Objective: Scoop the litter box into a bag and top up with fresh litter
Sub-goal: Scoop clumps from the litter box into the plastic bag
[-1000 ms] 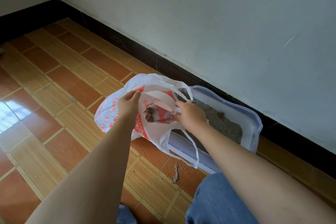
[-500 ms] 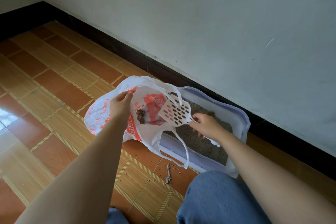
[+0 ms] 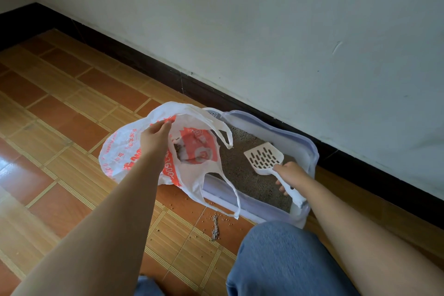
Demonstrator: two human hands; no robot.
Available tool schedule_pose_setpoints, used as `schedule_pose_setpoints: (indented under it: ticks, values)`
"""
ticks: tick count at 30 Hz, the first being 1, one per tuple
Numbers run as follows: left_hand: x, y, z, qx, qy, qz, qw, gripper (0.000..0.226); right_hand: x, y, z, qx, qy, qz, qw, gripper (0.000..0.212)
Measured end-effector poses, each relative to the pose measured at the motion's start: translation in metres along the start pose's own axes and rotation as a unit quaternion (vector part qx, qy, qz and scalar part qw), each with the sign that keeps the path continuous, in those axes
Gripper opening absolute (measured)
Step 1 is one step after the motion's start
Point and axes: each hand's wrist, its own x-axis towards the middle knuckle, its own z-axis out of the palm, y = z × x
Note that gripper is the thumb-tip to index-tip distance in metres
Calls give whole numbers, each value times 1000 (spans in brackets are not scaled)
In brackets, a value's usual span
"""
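A pale lilac litter box [image 3: 310, 149] lies on the floor by the wall, filled with grey litter [image 3: 245, 173]. My left hand [image 3: 155, 136] grips the rim of a white plastic bag with red print [image 3: 120, 154], holding it open left of the box. A brown clump [image 3: 177, 148] lies inside the bag. My right hand [image 3: 292, 174] grips the handle of a white slotted scoop [image 3: 264, 156]. The scoop's blade is empty and hovers just above the litter.
Spilled litter grains [image 3: 214, 227] are scattered on the orange tiled floor [image 3: 62, 113] in front of the box. A black skirting board [image 3: 149, 65] and white wall run behind. My knee in blue jeans [image 3: 283, 259] is at the bottom.
My right hand has drawn the scoop out of the bag and carried it right, over the litter box. The left hand still holds the bag open.
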Motion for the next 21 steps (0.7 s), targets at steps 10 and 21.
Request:
schedule_pose_setpoints:
  ticks: [10, 21]
  values:
    - [-2, -5, 20, 21, -15, 9, 1000, 34, 10, 5, 1, -54, -41, 221, 973, 35]
    - [-2, -7, 26, 35, -16, 10, 999, 32, 16, 6, 16, -108, -96, 210, 967, 49]
